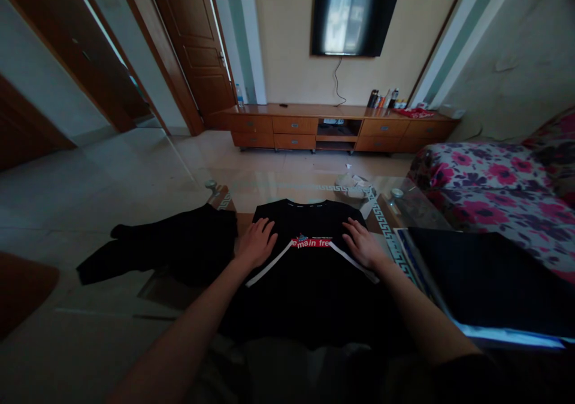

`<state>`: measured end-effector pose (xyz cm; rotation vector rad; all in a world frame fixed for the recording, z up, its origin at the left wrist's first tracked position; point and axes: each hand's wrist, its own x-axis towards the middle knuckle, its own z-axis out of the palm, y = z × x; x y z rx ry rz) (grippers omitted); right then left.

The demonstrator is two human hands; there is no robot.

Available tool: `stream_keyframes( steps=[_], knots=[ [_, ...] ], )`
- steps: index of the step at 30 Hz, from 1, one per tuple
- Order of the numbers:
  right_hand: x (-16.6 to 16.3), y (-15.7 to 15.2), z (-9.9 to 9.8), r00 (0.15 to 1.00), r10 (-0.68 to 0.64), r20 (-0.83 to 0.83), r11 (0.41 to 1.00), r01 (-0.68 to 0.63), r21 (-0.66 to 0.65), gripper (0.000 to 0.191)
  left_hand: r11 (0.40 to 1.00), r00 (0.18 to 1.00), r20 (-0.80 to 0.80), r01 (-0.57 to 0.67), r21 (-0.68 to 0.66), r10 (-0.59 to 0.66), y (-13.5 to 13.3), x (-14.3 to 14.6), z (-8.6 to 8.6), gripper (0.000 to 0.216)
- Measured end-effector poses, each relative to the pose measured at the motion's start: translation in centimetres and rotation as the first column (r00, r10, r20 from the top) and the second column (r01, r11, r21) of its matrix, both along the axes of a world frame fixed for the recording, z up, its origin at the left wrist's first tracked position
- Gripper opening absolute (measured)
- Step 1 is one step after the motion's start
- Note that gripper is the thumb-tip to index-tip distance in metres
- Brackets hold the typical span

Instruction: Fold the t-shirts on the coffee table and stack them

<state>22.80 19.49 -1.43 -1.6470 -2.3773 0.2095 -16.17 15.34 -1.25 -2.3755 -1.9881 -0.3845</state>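
Centre frame — left hand (257, 242) and right hand (363, 245) lie flat, fingers spread, on black shirt (309, 284) — sides folded in, smoothing step apparently.

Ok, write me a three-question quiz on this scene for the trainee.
1. True or false: the left hand and the right hand both rest flat on the black T-shirt.
2. What lies just left of the T-shirt? A) a crumpled black garment B) a white towel C) a red cap
3. Fill in: the lettered band between the hands is ___ in colour.
Key: 1 true; 2 A; 3 red.
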Motion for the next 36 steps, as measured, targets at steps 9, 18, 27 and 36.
stream_keyframes(
  steps=[9,18,27,36],
  knots=[
    [1.7,-5.6,-1.5,0.993,0.023,0.117,0.998,-0.015,-0.067,0.064,0.984,0.996,-0.011,0.08,-0.159,-0.083,-5.2,-2.4,-2.7,0.075],
    [1.1,-1.0,-2.2,0.986,-0.059,0.154,0.996,0.068,-0.06,0.066,0.988,0.995,-0.013,0.099,-0.122,-0.101,0.0,-2.1,-2.5,0.076],
    [1.3,5.3,-2.8,0.986,-0.094,0.139,0.991,0.106,-0.078,0.066,0.986,0.994,-0.005,0.111,-0.128,-0.113,7.1,-2.0,-3.4,0.079],
    [1.8,6.4,-2.5,0.964,-0.183,-0.193,0.98,0.195,0.044,0.065,0.996,0.999,0.043,0.026,0.085,-0.03,7.2,-1.2,-2.6,0.06]
  ],
)
